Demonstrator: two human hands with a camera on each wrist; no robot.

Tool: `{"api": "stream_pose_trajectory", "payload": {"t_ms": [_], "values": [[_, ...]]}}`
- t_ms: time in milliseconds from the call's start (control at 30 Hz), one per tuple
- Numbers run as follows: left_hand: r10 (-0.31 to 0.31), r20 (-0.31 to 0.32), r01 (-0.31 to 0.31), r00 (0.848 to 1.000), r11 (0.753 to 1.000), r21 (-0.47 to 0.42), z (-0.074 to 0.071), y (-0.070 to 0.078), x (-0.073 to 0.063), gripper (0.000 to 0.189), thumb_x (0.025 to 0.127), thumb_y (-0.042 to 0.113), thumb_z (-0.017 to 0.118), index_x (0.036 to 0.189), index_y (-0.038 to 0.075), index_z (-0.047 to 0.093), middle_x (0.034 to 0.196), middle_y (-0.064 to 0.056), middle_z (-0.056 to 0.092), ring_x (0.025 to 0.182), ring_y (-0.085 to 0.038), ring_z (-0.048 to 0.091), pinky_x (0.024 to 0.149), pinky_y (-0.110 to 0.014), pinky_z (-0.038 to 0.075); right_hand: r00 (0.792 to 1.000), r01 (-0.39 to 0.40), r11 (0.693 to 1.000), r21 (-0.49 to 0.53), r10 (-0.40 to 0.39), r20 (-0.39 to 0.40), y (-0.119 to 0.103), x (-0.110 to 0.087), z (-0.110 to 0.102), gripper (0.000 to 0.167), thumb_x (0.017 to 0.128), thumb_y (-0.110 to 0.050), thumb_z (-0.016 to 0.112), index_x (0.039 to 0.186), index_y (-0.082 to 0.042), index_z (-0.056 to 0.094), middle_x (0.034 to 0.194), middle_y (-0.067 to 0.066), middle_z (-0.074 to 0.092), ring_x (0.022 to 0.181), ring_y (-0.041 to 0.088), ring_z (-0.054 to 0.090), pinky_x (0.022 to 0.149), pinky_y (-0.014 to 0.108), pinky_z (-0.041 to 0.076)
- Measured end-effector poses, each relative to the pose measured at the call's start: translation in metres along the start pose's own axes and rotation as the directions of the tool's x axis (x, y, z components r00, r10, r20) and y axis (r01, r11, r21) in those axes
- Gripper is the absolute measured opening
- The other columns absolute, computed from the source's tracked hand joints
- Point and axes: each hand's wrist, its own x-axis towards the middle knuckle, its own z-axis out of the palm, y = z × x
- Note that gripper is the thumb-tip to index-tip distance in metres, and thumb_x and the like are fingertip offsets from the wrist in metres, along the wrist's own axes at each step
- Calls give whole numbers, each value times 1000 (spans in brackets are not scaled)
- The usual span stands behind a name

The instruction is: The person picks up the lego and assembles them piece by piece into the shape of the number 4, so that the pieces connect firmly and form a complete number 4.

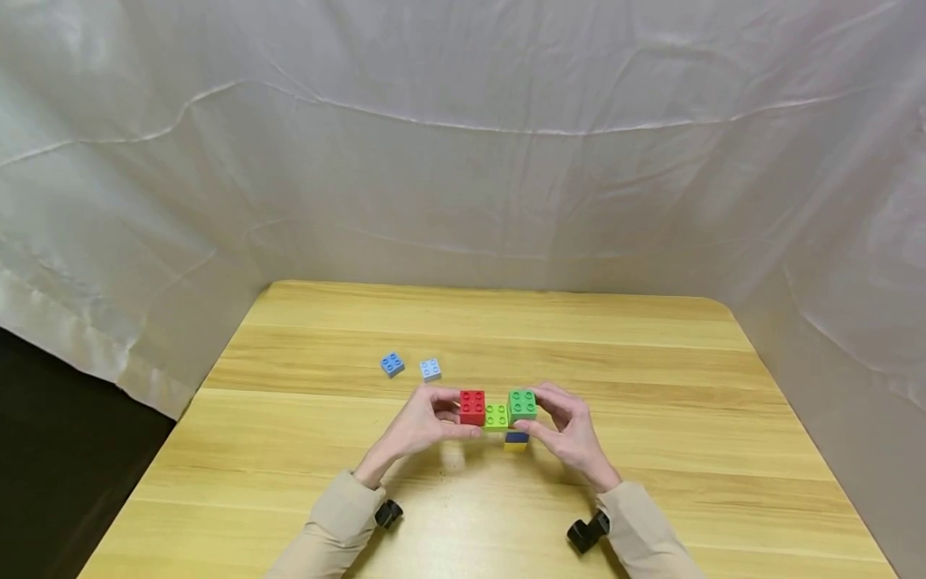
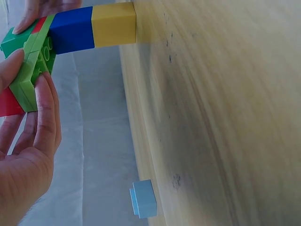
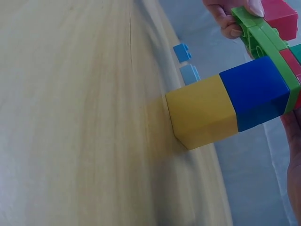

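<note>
A toy brick build stands on the table, with a yellow brick (image 2: 114, 24) at its foot and a dark blue brick (image 2: 71, 30) stacked above. Across the top runs a lime green brick (image 1: 496, 417), overhanging to the left. A red brick (image 1: 473, 407) sits on that left end; a green brick (image 1: 522, 404) tops the right end, over a thin red layer (image 3: 291, 62). My left hand (image 1: 421, 425) pinches the lime green brick's overhanging end, thumb on one side and fingers opposite. With thumb and fingers, my right hand (image 1: 571, 433) holds the green brick from the right.
Behind the build, to the left, lie a blue brick (image 1: 393, 364) and a light blue brick (image 1: 430, 370) on the wooden table (image 1: 651, 370). A pale cloth (image 1: 463, 185) hangs around the table's back and sides. Dark wrist cameras protrude near both sleeves.
</note>
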Motion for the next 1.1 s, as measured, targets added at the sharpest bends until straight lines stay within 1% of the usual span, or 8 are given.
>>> {"api": "stream_pose_trajectory", "payload": {"t_ms": [233,367,433,600,667,800,933,1100], "values": [[3,2,-3,1000,1000,-1,0,-1,0,44,79,8,84,118,-4,69,104,-21,74,79,-13,70,75,-21,62,1000,20,1000,-9,-20,2,3,-1,1,40,75,26,69,114,21,60,111,-10,67,105,2,65,100,19,56],[6,7,-6,1000,1000,-5,0,-1,0,43,79,8,84,118,-4,69,104,-22,74,80,-13,71,75,-22,62,1000,31,999,-26,-31,0,3,-1,2,41,75,25,69,115,19,61,111,-9,67,105,2,65,100,19,55],[9,7,-9,1000,1000,-5,-1,-1,0,43,79,8,84,118,-4,69,104,-22,74,80,-13,71,76,-22,62,999,40,998,-42,-40,-2,2,-1,3,41,75,25,69,115,18,62,109,-4,68,105,2,65,100,19,55],[7,7,-7,1000,1000,-5,-1,0,0,43,80,9,83,118,-5,69,104,-22,74,80,-13,71,76,-22,62,998,64,992,-113,-64,4,0,-1,5,42,76,23,70,116,15,62,105,16,67,108,1,64,104,18,53],[5,7,-5,1000,1000,-5,-1,1,0,43,80,8,83,118,-5,69,104,-22,74,81,-14,71,76,-22,62,999,54,988,-142,-54,2,-2,-2,6,41,77,22,70,117,14,62,105,20,65,110,0,63,106,18,51],[6,7,-6,1000,1000,-8,-1,1,-1,43,80,8,83,118,-6,69,105,-23,74,81,-14,71,77,-22,62,999,34,987,-159,-35,-5,-2,-3,7,41,78,22,70,117,15,61,107,20,64,111,0,62,106,19,51],[8,10,-8,1000,1000,-12,-1,2,-1,43,80,8,83,118,-5,69,105,-23,74,81,-14,71,77,-22,62,998,55,989,-140,-57,-12,-1,-4,8,43,77,24,69,118,16,60,107,22,63,111,0,63,105,20,53],[12,8,-12,1000,1000,-1,-1,0,-1,44,80,9,83,119,-5,69,106,-22,74,82,-15,71,77,-22,62,997,72,991,-115,-74,-14,1,-4,9,43,76,25,69,117,17,60,109,15,65,111,0,63,104,20,53]]}}
